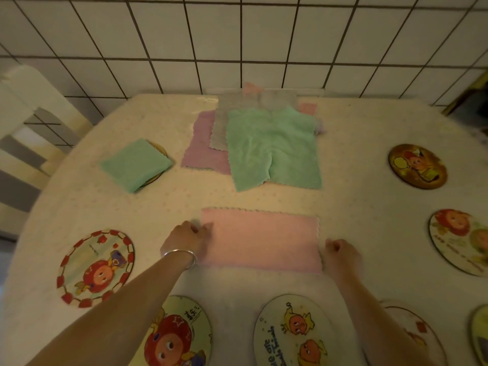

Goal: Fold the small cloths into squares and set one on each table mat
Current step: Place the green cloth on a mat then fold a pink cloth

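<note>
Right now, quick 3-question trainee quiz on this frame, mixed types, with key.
1. True or false: the folded green cloth lies on a mat.
2. Which cloth does the left hand pinch? A) the pink cloth B) the spread green cloth C) the purple cloth
3. Fill in: the pink cloth is folded into a ____, not yet a square.

Key: 1 true; its mat's rim peeks out beneath. 2 A; at its left edge, with the right hand at the right edge. 3 rectangle.
</note>
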